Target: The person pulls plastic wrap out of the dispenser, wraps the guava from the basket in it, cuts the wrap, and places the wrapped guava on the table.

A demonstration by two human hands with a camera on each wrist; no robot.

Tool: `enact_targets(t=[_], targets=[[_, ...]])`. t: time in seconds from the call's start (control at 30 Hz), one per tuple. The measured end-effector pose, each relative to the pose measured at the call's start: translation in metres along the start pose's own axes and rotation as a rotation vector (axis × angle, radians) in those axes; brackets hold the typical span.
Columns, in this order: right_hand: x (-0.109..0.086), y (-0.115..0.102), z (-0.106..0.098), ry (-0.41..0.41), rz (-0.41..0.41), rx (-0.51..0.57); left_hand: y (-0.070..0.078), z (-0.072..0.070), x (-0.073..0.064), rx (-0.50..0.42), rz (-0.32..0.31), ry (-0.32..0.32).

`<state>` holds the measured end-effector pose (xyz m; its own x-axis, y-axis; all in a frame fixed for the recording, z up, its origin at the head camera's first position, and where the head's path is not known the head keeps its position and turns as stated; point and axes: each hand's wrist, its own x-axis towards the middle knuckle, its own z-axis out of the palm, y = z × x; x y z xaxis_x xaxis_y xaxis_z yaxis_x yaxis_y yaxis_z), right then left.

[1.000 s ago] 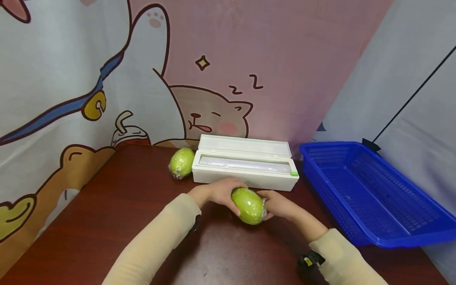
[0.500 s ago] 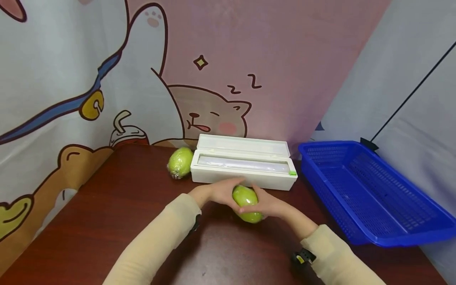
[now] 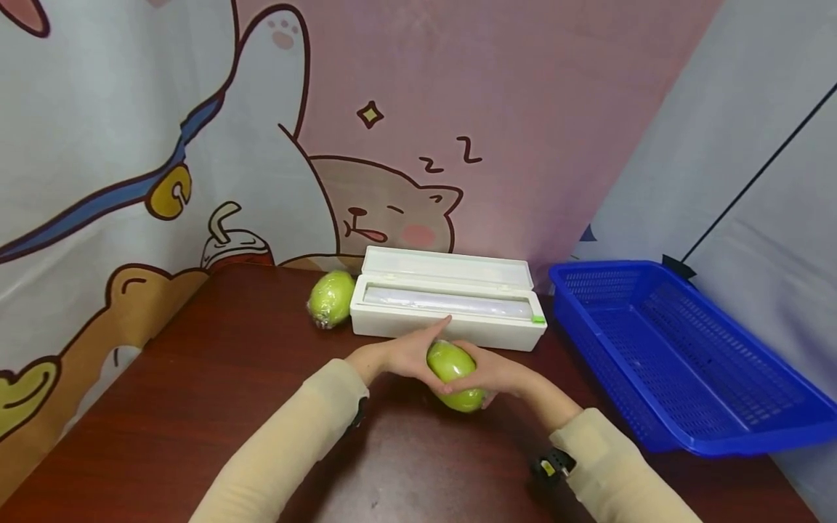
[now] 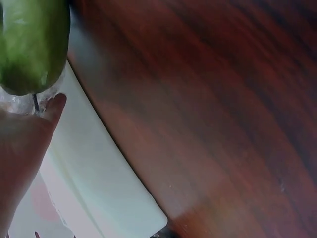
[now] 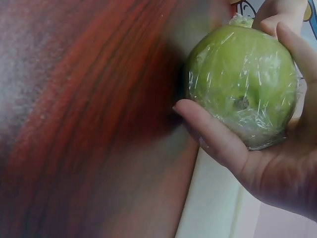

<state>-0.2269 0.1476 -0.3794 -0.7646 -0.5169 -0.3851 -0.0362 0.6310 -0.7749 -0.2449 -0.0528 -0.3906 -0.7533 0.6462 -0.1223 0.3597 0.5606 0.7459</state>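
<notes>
A green oval fruit (image 3: 450, 361) wrapped in clear cling film is held between both hands over the table, in front of a white box. My left hand (image 3: 408, 354) grips its left end, one finger pointing up toward the box. From the left wrist view, a loose gather of film (image 4: 22, 103) and a thin dark stem show at that end, by the fingers. My right hand (image 3: 502, 374) curls round the other end, its thumb across the front. Smooth film covers the fruit in the right wrist view, over a brown spot (image 5: 241, 102).
The white cling film box (image 3: 451, 328) stands lid up at the back, a film roll (image 3: 447, 301) inside and a green slider at its right end. Left of it lies another wrapped green fruit (image 3: 331, 298). A blue plastic basket (image 3: 654, 392) sits at the right.
My right hand has moved from the fruit's right end to wrap round it, thumb now across the front. The left hand's finger has lifted off the fruit's top. The fruit stays nearly in place.
</notes>
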Motion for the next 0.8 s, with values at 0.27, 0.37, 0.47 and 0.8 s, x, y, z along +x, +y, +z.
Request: enact_targets(t=[0.27,0.37,0.47,0.8], targets=[[-0.006,0.002,0.002,0.047,-0.026,-0.007,-0.002,0.005,-0.008,0.033,-0.043,0.075],[-0.007,0.002,0.001,0.098,-0.041,-0.101,-0.006,0.007,-0.01,-0.016,-0.045,0.085],[-0.007,0.002,0.0,0.121,-0.054,-0.142,-0.012,0.009,-0.011,-0.07,-0.053,0.073],[-0.007,0.009,-0.008,0.054,-0.128,-0.135,-0.014,0.009,-0.019,-0.095,-0.01,0.052]])
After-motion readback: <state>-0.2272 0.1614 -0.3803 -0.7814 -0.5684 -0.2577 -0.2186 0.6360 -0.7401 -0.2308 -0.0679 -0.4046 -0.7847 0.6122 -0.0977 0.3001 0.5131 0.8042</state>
